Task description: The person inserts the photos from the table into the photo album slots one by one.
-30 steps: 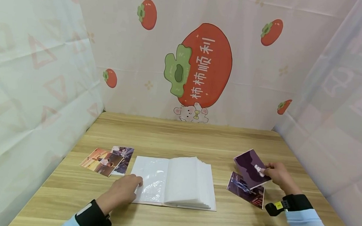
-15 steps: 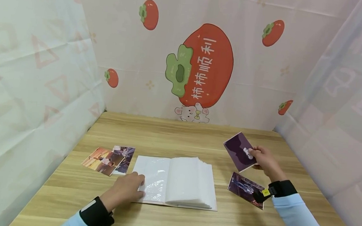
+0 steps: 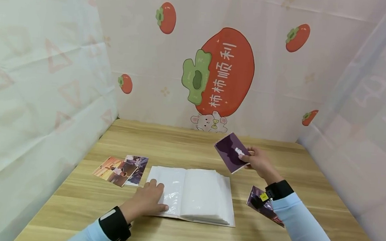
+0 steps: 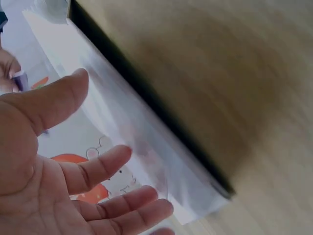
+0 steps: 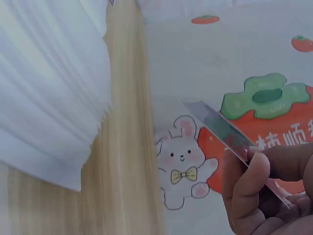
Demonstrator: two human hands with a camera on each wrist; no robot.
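Note:
A photo album (image 3: 205, 195) lies spread on the table, its left side a clear plastic sleeve and its right side a stack of white pages. My left hand (image 3: 148, 199) rests over the left page, fingers extended; the left wrist view shows this hand (image 4: 73, 176) with spread fingers beside the album's edge (image 4: 137, 112). My right hand (image 3: 260, 163) pinches a dark purple photo card (image 3: 229, 152) by its right corner, held up above and behind the album's right pages. In the right wrist view the card (image 5: 225, 129) is seen nearly edge-on between thumb and fingers.
Two overlapping picture cards, an orange one (image 3: 113, 170) and a dark one (image 3: 140, 169), lie left of the album. Another dark card (image 3: 267, 210) lies to the right, partly under the right forearm. A printed cloth (image 3: 160, 107) stands behind the wooden table (image 3: 185, 240).
My right hand has lifted the purple card off the card on the right and carried it left towards the album. My left hand has slid slightly further onto the left page.

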